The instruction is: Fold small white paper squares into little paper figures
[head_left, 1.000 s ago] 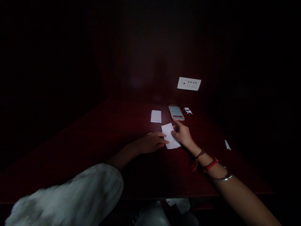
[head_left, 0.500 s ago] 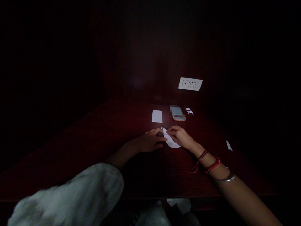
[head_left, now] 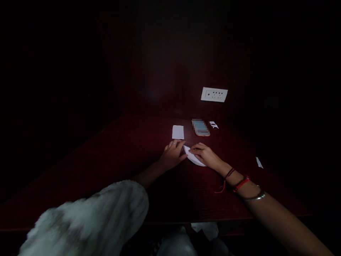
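I had both hands down on the small white sheet of folded paper, which lay flat on the dark red wooden table just in front of me, near the middle of its lit part. My left hand rested beside the sheet's left edge with its fingertips touching the near corner, flat and not clenched; my right hand lay over the sheet's right side, fingers pressing it onto the wood rather than pinching it, so neither hand had truly closed around it. I judged the paper very light, thin and limp, easy to crease or tear and apt to slide on the polished wood, so the sensible hold seemed a fingertip press on one edge while the other hand worked the free corner. Its long axis ran from upper left to lower right, with a pointed corner aimed away from me toward my left hand and a curved or folded edge on the near side; the dim light kept me from reading the fold exactly. Beyond it lay a smaller white paper square, a pale smartphone and a white paper scrap, all well apart from my hands, under a white wall socket plate.
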The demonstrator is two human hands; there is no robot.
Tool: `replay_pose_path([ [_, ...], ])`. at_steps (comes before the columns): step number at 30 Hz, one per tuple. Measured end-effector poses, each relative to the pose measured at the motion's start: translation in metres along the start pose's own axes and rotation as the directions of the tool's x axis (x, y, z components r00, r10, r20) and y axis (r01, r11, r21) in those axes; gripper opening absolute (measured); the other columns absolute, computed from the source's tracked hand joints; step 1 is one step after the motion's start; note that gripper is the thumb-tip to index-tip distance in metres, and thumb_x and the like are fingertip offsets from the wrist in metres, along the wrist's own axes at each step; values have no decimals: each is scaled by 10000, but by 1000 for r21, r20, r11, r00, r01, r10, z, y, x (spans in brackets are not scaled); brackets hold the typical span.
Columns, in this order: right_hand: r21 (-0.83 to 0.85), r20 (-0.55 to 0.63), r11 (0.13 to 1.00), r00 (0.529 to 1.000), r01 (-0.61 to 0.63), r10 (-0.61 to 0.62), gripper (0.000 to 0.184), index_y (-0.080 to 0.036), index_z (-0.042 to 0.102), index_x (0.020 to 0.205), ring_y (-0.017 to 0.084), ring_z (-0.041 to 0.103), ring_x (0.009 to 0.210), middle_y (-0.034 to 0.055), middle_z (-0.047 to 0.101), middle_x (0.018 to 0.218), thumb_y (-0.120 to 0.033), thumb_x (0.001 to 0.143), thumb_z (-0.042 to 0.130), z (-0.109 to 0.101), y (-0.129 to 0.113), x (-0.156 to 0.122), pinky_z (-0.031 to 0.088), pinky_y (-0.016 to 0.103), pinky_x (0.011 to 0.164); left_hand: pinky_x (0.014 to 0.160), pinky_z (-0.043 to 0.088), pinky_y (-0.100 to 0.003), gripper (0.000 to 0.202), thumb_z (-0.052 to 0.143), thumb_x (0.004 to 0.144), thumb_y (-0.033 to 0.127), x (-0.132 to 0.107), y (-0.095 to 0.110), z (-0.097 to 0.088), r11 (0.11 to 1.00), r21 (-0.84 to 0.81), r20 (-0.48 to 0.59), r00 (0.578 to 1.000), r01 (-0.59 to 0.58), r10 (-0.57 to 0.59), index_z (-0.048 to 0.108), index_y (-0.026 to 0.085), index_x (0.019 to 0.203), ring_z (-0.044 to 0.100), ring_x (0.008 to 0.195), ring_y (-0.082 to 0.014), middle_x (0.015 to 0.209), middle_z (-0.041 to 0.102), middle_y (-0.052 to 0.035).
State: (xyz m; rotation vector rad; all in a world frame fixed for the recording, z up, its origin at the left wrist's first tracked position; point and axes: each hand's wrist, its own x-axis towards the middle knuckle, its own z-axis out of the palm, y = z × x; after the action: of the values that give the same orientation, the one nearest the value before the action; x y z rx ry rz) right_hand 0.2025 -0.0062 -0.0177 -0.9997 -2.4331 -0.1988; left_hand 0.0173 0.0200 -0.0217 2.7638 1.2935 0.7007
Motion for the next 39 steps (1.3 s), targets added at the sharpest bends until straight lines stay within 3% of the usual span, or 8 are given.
replay_pose_path([
  [4,-9,7,1000,1000,8,-8,248,-171,556,964,156,434,858,68,527,910,-158,769,405,0,-1,-1,386,306,762,885,244,-360,443,339,759,440,1,-1,2,999,8,79,996,-39,38,293,268,1165,245,1124,-193,1218,326,1],
  [8,-37,24,999,1000,21,-20,238,-175,560,954,155,433,850,68,530,896,-182,779,398,-2,-2,0,390,300,742,911,212,-361,422,279,786,428,1,0,3,998,46,131,991,-30,24,323,241,1161,247,1142,-182,1228,344,-1],
  [39,-50,62,998,997,37,-34,236,-176,583,888,144,442,813,57,548,848,-212,799,368,-10,-6,5,383,275,704,910,215,-402,404,225,821,369,-7,8,-4,995,104,167,986,0,-18,279,228,1195,221,1165,-198,1264,296,-11],
])
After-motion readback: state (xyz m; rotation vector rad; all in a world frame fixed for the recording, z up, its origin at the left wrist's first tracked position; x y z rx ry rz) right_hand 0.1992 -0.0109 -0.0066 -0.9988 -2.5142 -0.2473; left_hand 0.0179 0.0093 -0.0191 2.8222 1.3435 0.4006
